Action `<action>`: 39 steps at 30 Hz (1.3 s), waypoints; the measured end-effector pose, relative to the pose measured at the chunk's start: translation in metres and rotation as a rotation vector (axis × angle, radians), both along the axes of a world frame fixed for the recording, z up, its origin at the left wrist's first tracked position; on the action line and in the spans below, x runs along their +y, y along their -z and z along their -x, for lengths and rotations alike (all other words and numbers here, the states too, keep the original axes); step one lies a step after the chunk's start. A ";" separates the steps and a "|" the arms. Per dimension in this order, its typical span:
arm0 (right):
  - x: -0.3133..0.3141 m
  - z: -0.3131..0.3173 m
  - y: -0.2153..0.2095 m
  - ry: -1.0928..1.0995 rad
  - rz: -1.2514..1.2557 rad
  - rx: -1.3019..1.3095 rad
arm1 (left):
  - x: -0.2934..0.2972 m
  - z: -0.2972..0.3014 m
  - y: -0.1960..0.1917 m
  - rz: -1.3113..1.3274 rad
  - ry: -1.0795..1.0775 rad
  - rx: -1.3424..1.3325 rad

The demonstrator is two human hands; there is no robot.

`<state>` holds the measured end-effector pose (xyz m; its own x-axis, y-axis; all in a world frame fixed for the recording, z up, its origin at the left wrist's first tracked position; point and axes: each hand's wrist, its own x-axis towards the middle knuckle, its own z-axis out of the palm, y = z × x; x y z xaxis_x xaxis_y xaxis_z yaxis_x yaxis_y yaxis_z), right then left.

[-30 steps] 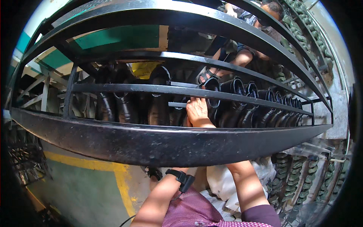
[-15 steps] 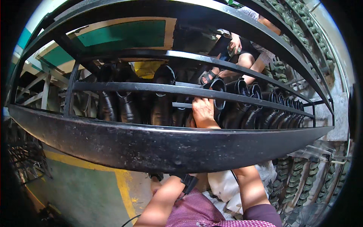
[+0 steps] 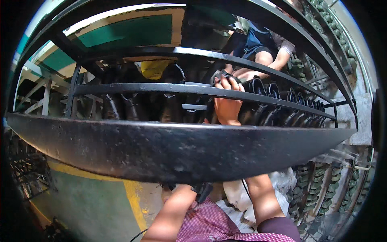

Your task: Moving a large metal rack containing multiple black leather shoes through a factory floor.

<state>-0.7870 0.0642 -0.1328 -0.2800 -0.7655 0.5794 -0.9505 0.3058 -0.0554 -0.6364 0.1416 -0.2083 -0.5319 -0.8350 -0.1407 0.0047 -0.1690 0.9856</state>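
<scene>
My right hand (image 3: 228,109) reaches into a black metal rack (image 3: 181,149), behind its wide front beam. Its fingers curl over the top of a dark, shiny boot, which the hand and a thin rail mostly hide. More black boots (image 3: 171,107) stand upright to the left, and others (image 3: 272,90) run in a row to the right, openings upward. My left forearm (image 3: 171,215) passes under the front beam. Only a sliver of skin beside the right wrist may be my left hand, so its fingers are hidden.
Beyond the rack sits another person (image 3: 264,60), an arm stretched toward the boots. Yellow material (image 3: 154,69) lies behind the left boots. Racks of green shoe-shaped pieces (image 3: 318,187) stand at right. White sacks (image 3: 238,195) lie beneath the beam near my right forearm.
My right hand has risen and moved slightly right, its fingers now above the thin rail. The other person has leaned and stretched an arm toward the boots. The view has shifted a little.
</scene>
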 end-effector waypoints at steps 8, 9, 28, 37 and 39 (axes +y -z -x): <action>0.122 -0.041 0.042 0.151 0.054 -0.557 | -0.011 0.022 0.027 0.166 -0.004 -0.097; 0.128 -0.048 0.050 0.151 0.033 -0.639 | -0.012 0.018 0.034 0.230 -0.002 -0.162; 0.167 0.036 0.043 0.445 0.031 -1.042 | 0.019 0.020 0.001 0.395 0.164 -0.185; 0.144 0.018 -0.001 0.525 -0.325 -0.977 | 0.031 0.060 -0.006 0.416 0.107 -0.244; 0.142 0.012 0.009 0.338 -0.245 -0.836 | 0.020 0.067 -0.002 0.530 0.147 -0.287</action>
<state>-0.7992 0.2064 -0.1415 -0.7635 -0.6412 -0.0773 -0.4894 0.6524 -0.5787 -0.7035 0.1616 -0.2059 -0.6493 -0.7513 0.1181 -0.2594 0.3648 0.8942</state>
